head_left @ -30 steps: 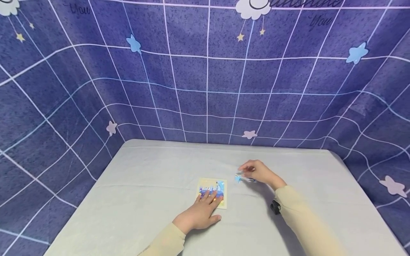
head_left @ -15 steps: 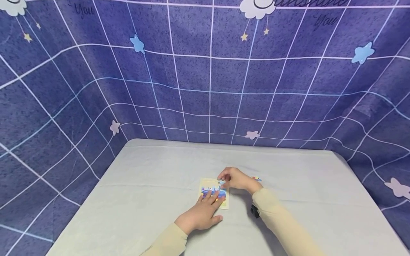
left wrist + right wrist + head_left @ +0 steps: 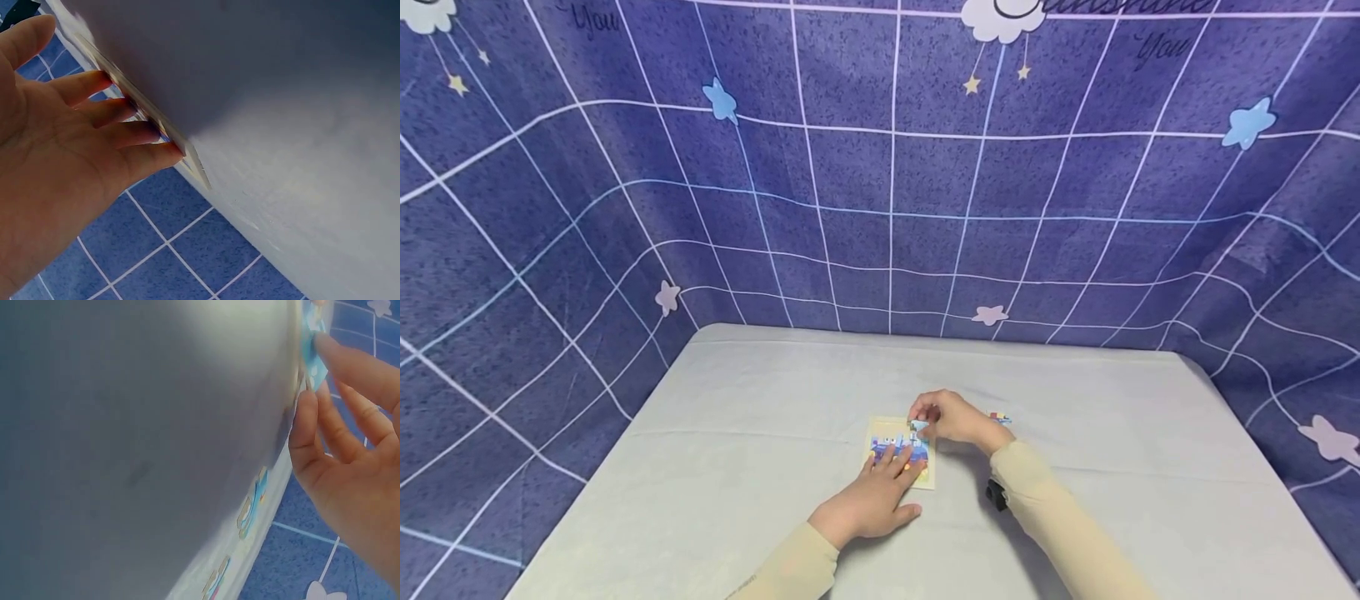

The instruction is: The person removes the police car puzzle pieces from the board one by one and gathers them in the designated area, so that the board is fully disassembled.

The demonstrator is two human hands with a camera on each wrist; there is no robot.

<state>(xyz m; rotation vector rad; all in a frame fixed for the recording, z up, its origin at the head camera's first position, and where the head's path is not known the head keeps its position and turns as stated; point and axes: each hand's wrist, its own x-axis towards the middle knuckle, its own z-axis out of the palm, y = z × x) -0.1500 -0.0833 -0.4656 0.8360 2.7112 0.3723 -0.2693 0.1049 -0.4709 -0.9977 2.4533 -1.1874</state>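
A small wooden jigsaw puzzle board (image 3: pixel 932 482) with a pale frame and a blue cartoon picture lies on the table. My left hand (image 3: pixel 872 500) rests on its lower part, fingers spread and straight; in the left wrist view the fingertips touch the board (image 3: pixel 199 167). At the board's upper right corner is my right hand (image 3: pixel 957 417), pinching a light-blue puzzle piece (image 3: pixel 316 370) between thumb and fingers. That piece is tilted against the board's edge in the right wrist view. The left fingers cover part of the picture.
Beyond the right wrist, loose puzzle pieces (image 3: pixel 999 418) lie on the light grey tablecloth (image 3: pixel 737 433). The right wrist view shows one blue loose piece (image 3: pixel 252 503) and another piece (image 3: pixel 217 578) farther down. A purple-blue grid-patterned curtain (image 3: pixel 850 183) stands behind the table.
My right hand has moved left from the loose pieces to the board's upper right corner, bringing the light-blue piece. Over the last half second it shifts only slightly. My left hand stays on the board.
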